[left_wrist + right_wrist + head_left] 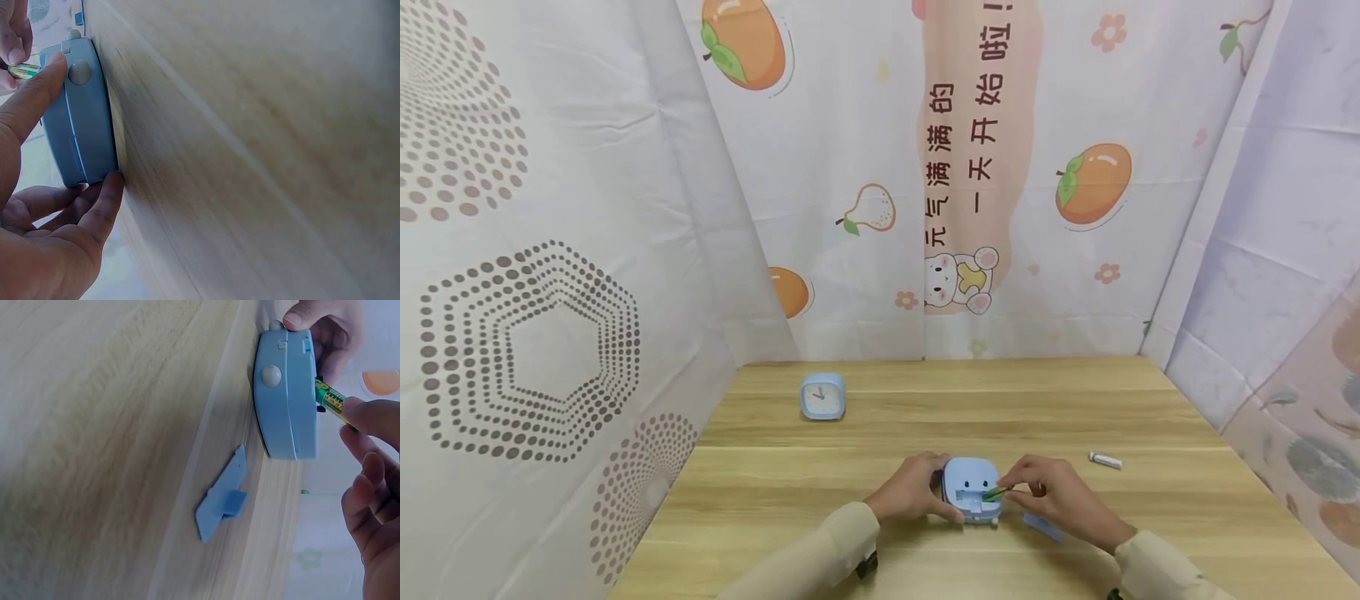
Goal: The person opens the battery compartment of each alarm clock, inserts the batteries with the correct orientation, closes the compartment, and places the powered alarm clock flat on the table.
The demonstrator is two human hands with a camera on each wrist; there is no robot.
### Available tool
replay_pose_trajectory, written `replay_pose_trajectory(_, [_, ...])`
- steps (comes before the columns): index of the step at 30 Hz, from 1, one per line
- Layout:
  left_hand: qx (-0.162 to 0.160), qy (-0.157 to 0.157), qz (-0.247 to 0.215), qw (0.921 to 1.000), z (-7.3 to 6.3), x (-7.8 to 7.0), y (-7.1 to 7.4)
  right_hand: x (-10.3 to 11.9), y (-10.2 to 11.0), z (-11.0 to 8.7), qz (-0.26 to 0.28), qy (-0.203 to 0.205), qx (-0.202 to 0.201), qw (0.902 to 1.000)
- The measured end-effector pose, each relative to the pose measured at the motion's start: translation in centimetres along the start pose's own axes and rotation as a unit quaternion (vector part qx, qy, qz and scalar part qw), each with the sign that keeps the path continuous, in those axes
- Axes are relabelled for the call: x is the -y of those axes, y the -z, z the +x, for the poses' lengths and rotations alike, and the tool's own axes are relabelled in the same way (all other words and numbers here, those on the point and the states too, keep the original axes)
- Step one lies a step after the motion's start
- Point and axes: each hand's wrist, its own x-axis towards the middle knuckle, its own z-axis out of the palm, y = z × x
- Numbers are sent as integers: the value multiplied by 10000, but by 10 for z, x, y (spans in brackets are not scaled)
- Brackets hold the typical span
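A light blue clock (972,475) lies face down on the table, its back up with the battery compartment uncovered. My left hand (914,490) holds it by the side, thumb at the edge with the round white feet and fingers at the opposite edge. Between thumb and index finger, my right hand (1051,493) pinches a green battery (331,399), tilted with one end at the compartment. The blue battery cover (221,497) lies on the table beside the clock, below my right hand.
A second blue clock (823,397) stands upright at the back left, its dial facing me. One white battery (1105,460) lies on the wooden table (1000,392) to the right. Patterned curtains (865,125) hang behind and on both sides.
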Motion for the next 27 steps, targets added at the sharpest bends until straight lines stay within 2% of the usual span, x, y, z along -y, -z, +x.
replay_pose_trajectory(12, [-40,80,2,10000,-4,0,-4,2,-17,1,197,-69,297,9993])
replay_pose_trajectory(16, [-57,94,62,9999,-4,0,-5,4,-21,4,228,169,367,9989])
replay_pose_trajectory(21, [-46,2,91,9999,-2,1,-2,4,-23,12,30,573,233,9981])
replay_pose_trajectory(27, [-26,-86,161,9998,-1,1,-2,2,-24,18,-32,543,199,9983])
